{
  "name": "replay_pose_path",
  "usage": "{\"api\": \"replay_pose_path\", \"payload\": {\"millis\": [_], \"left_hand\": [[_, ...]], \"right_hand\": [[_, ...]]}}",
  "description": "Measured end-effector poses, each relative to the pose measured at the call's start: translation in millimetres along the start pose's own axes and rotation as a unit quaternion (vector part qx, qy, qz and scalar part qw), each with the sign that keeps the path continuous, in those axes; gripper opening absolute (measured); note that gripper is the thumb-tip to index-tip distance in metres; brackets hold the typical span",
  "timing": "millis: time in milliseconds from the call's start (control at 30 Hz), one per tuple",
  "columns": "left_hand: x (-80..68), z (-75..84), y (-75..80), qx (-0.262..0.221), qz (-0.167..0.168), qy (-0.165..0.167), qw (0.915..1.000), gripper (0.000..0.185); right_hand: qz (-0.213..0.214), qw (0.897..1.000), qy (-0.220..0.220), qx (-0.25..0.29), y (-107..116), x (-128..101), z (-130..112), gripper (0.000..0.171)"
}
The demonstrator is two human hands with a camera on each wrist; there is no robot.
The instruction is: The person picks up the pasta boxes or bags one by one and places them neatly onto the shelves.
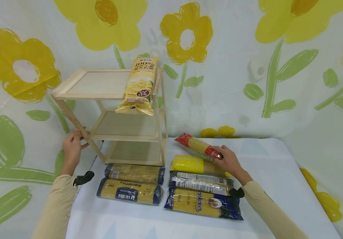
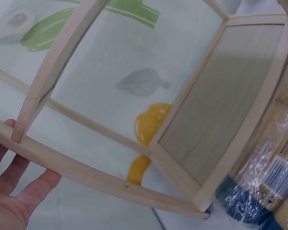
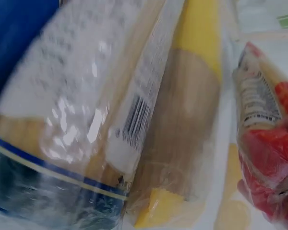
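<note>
backdrop: floral cloth (image 1: 249, 66) behind and under everything, big yellow flowers and green leaves, nothing fancy

table: white-covered surface (image 1: 279, 172) with all the pasta laid out on it

rack: three-tier wooden shelf rack (image 1: 79, 94) standing at the back left of the table. A yellow noodle bag (image 1: 140, 84) lies on the right side of its top shelf, bottom end hanging out over the front edge toward the camera

blue packs: two spaghetti packs in front of the rack, dark blue pack (image 1: 134, 173) behind, la sicilia pack (image 1: 129, 191) in front, both lying left-right

right stack: yellow pack (image 1: 195, 165), then a clear pack with white label (image 1: 199, 183), then the big blue pack (image 1: 203, 206) closest to the camera, all lying left-right, side by side

red-ended spaghetti pack: red-ended spaghetti pack (image 1: 198, 146), back of the right column, just behind and partly above the yellow pack. Long axis runs diagonal, far end pointing back-left toward the rack and sitting higher, near end down-right in the hand

left hand: left hand (image 1: 71, 147) on the rack's left front leg at middle-shelf height, fingers curled round the slanted wood; wrist view shows the fingers (image 2: 19, 184) lying under the rail

right hand: right hand (image 1: 229, 161) grips the near red end of that pack, fingers wrapped over the top of it
</note>
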State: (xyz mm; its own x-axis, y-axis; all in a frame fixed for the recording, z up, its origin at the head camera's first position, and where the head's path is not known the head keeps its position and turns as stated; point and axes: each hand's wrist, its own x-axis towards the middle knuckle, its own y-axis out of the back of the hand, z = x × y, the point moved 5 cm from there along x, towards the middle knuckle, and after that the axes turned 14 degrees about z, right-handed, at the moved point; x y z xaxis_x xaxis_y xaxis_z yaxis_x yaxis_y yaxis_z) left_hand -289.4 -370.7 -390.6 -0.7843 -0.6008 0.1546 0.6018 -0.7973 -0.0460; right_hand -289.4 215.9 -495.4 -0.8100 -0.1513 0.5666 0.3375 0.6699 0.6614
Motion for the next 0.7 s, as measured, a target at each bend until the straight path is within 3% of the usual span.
{"api": "replay_pose_path", "payload": {"millis": [400, 700], "left_hand": [[-1.3, 0.7, 1.3, -0.001, -0.019, -0.002, 0.9998, 0.044], [-2.2, 3.4, 1.3, -0.006, -0.017, 0.004, 0.9998, 0.043]], "right_hand": [[0.096, 0.994, -0.042, 0.017, 52.6, -11.6, -41.6, 0.045], [0.160, 0.986, -0.027, 0.037, 92.4, 2.5, -80.4, 0.045]]}}
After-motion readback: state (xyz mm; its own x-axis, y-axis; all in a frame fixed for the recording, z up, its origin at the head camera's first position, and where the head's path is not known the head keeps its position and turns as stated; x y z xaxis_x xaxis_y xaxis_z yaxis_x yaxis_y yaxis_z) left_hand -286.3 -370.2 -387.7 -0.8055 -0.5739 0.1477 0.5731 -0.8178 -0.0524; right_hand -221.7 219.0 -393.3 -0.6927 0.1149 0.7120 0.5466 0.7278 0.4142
